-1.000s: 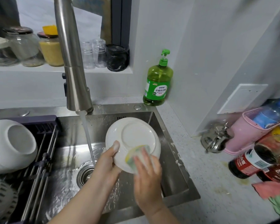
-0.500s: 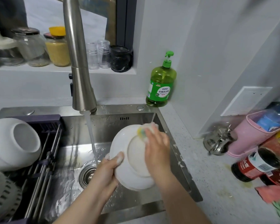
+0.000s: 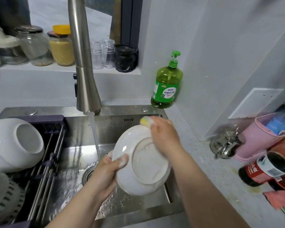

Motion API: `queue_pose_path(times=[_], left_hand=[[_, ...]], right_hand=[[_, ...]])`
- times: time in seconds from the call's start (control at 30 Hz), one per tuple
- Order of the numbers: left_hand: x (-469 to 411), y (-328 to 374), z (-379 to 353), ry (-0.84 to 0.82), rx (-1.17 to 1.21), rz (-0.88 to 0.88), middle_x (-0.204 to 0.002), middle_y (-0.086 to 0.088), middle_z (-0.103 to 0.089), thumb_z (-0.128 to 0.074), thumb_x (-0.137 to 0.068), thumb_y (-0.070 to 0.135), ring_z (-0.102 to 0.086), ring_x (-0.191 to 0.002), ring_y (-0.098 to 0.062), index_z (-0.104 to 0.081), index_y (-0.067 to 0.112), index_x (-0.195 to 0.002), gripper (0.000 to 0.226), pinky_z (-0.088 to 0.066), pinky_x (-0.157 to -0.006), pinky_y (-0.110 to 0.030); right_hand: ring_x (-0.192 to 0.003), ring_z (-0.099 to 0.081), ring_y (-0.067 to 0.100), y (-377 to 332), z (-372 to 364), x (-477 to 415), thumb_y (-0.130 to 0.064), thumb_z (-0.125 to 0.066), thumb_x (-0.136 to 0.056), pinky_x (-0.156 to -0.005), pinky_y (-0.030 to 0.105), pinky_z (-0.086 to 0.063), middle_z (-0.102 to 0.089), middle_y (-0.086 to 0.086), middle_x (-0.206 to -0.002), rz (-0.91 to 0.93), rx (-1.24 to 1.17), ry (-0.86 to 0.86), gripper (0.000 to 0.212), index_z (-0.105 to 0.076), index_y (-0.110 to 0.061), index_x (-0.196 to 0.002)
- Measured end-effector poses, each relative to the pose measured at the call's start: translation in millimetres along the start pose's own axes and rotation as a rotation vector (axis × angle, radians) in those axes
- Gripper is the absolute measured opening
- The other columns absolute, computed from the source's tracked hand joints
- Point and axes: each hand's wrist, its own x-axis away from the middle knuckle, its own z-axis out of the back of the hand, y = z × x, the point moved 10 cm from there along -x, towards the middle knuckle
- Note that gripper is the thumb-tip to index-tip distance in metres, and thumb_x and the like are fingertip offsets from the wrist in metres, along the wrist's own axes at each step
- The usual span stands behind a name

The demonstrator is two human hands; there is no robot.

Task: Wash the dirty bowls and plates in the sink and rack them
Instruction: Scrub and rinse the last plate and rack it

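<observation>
My left hand [image 3: 109, 170] grips the white plate [image 3: 143, 162] by its left edge, thumb on the back and fingers hidden behind. The plate is tipped up over the sink [image 3: 155, 209], with its bottom facing me, just right of the water stream [image 3: 95, 137]. My right hand [image 3: 164, 137] holds the yellow sponge [image 3: 145, 121] and presses it on the plate's top edge. That hand looks blurry, so I cannot see each finger well.

I think the plate could slip. There is white foam on my thumb and on the plate, and I hold it by one edge only. If I push too hard with the sponge, it may twist out and bang on the steel below. The foam has to be washed off too, and the stream is not hitting the plate right now.

The sink is wet steel, with the drain [image 3: 89, 175] under the tap [image 3: 84, 63]. A dark rack [image 3: 51, 145] fills its left side, and a white bowl [image 3: 15, 143] lies tipped on it. A green soap bottle [image 3: 167, 86] stands in the back corner. The speckled counter [image 3: 212, 186] on the right has a shiny metal pot [image 3: 225, 143], a pink holder [image 3: 260, 137] and a dark sauce bottle [image 3: 263, 168] lying down. Glass jars [image 3: 33, 45] sit on the window ledge.
</observation>
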Motion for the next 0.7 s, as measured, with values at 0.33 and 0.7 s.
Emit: queue_pose_path(times=[0.33, 0.7], left_hand=[[-3, 18, -8, 0.056, -0.143, -0.176, -0.070, -0.002, -0.072, -0.074, -0.037, 0.024, -0.067, -0.063, -0.014, -0.062, 0.009, -0.087, 0.054, -0.054, -0.055, -0.023], [28, 21, -50, -0.136, -1.405, -0.964, -0.080, 0.017, -0.072, -0.049, -0.071, 0.029, -0.060, -0.073, -0.004, -0.048, 0.021, -0.063, 0.012, -0.038, -0.057, -0.006]], right_hand=[[-0.123, -0.044, 0.027, 86, -51, 68, -0.019, -0.032, -0.099, -0.097, 0.034, -0.038, -0.041, 0.014, -0.141, -0.609, -0.674, 0.229, 0.045, -0.030, -0.010, -0.143], [-0.091, -0.067, 0.022, 52, -67, 73, -0.062, -0.032, -0.088, -0.084, 0.044, -0.052, -0.072, 0.006, -0.100, -0.590, -1.310, -0.178, 0.059, -0.065, -0.017, -0.108]])
